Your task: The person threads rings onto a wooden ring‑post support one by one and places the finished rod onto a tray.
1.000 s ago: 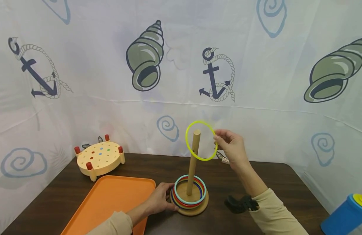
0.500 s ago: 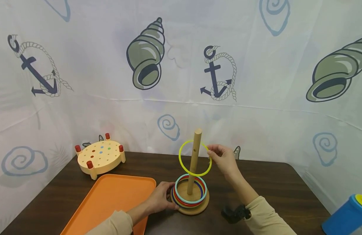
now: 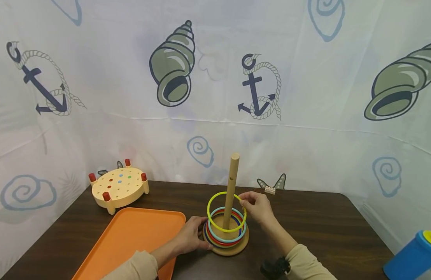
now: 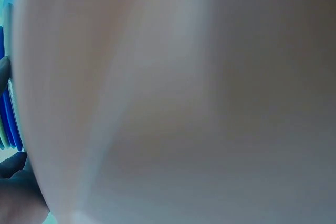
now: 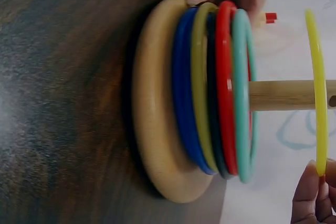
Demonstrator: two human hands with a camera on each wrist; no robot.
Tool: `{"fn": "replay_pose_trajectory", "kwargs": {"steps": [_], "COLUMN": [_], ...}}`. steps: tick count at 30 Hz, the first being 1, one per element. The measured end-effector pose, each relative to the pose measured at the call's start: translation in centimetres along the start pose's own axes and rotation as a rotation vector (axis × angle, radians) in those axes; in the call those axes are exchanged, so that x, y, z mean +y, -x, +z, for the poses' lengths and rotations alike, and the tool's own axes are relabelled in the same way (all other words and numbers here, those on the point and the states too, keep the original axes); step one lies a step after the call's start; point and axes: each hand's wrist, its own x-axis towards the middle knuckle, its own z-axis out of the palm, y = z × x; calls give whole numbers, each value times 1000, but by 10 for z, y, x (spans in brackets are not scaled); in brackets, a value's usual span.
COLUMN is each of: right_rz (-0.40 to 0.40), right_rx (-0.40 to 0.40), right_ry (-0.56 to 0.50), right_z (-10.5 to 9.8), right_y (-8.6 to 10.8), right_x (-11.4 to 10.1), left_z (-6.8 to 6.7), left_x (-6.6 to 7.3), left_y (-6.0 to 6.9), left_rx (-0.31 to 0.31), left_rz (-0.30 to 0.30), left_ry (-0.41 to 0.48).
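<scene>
A wooden peg (image 3: 231,182) stands upright on a round wooden base (image 3: 244,243). Stacked around its foot are several rings; the turquoise ring (image 5: 242,93) tops the red ring (image 5: 226,82), with dark, olive and blue rings (image 5: 181,93) lower down. My right hand (image 3: 259,208) pinches a yellow ring (image 3: 209,208) by its right edge, thumb and fingertips on it. The peg passes through this ring, which hangs above the turquoise one. From the left, my left hand (image 3: 191,235) grips the stand's edge, thumb in front. The left wrist view is mostly blocked by a blurred surface.
An orange tray (image 3: 145,221) lies left of the stand. Behind it stands a cream round pegboard (image 3: 119,188) with red-tipped legs. A blue container (image 3: 409,256) with a yellow lid is at the right edge. A small beige block (image 3: 270,190) sits at the table's back.
My right hand has lowered the yellow ring down along the peg, from around its top to just above the stacked rings. My left hand has stayed at the stand.
</scene>
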Motion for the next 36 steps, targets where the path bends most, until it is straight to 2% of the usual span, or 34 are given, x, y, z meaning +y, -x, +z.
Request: {"fn": "replay_pose_trajectory", "kwargs": {"steps": [12,24,36], "right_rz": [44,48,55], "right_rx": [-4,-17,-12], "right_ry": [57,96,100], "right_z": [9,10,13], "right_y": [3,6,7], "right_x": [15,13,16], "left_z": [1,1,1], "left_x": [-1,-1,0], "left_y": [0,0,0], "left_rx": [-4,-16,-12], "left_rz": [-5,-26,-35], "left_ry": [-49,6,-4]}}
